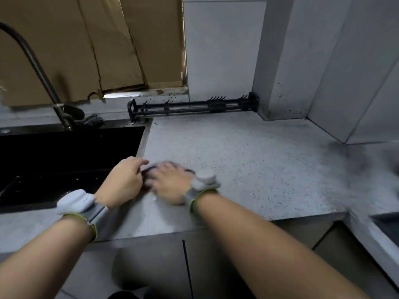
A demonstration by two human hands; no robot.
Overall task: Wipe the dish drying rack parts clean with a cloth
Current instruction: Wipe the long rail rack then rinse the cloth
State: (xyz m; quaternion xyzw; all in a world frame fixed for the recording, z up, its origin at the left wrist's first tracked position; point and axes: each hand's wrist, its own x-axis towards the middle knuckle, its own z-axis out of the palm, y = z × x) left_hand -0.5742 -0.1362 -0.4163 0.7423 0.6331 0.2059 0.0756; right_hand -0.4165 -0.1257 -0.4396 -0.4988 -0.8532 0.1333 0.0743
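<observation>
2 hands meet on dark blurred part (151, 169): left hand (123, 180) curled gripping it, right hand (170, 182) pressed flat.

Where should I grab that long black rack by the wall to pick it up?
Probably take the black rack by its long middle bars, hands coming from above and in front. It lies flat along the back wall, so the rear is blocked, and the small hooks sticking up look too thin to hold.

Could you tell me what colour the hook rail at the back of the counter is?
Black; the hook rail shows in the head view.
</observation>
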